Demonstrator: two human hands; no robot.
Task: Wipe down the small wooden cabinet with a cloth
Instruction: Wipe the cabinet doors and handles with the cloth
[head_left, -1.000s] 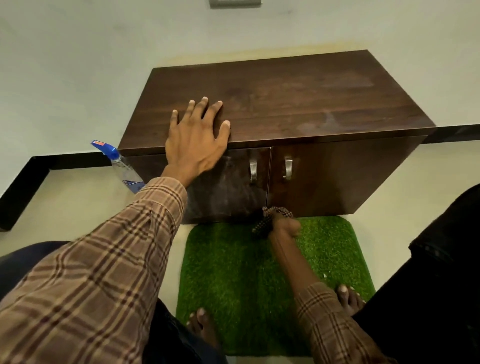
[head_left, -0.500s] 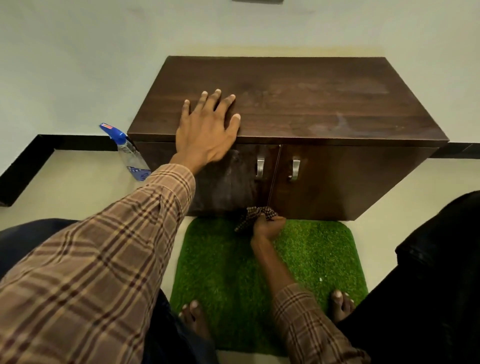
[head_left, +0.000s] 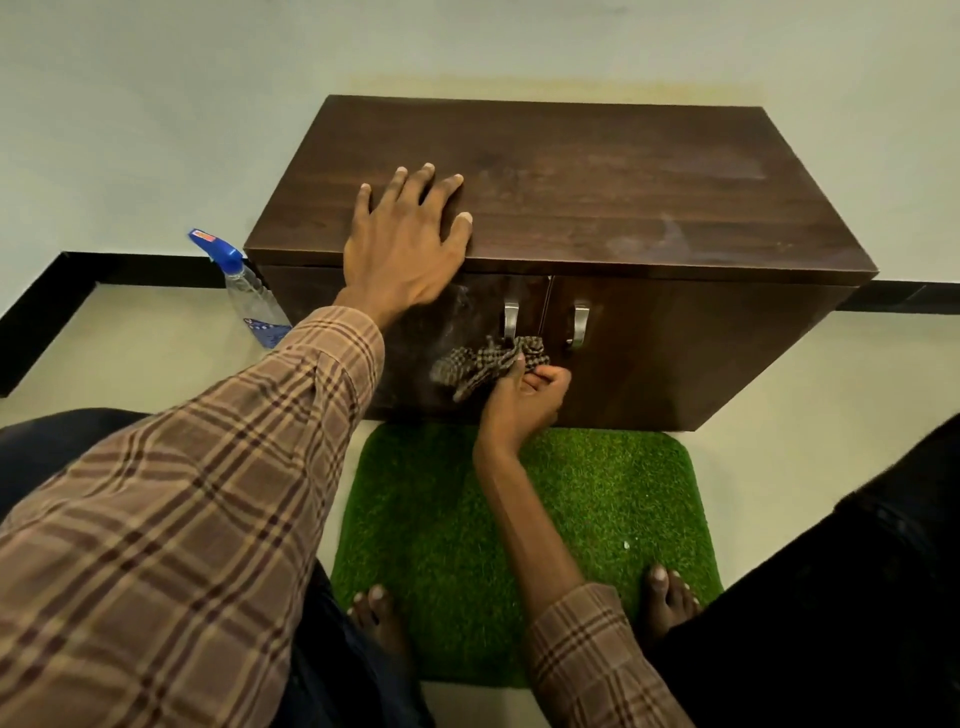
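Pale cream flooring (head_left: 831, 384) is meeting a plain light wall (head_left: 156, 104), with a black skirting strip (head_left: 52, 291) running along the join. Against that wall a small dark brown wooden cabinet (head_left: 623, 208) is standing, its top showing faint dusty smears and its two doors carrying curved metal handles (head_left: 579, 325). A green artificial-grass mat (head_left: 597, 519) is lying in front of it, bare toes resting on its near edge. A clear spray bottle with a blue trigger (head_left: 244, 286) is standing just beside the cabinet's left end. The left hand (head_left: 405, 244) is lying flat with fingers spread on the cabinet top. The right hand (head_left: 524, 400) is gripping a bunched brown checked cloth (head_left: 483, 366) against the left door, below its handle.
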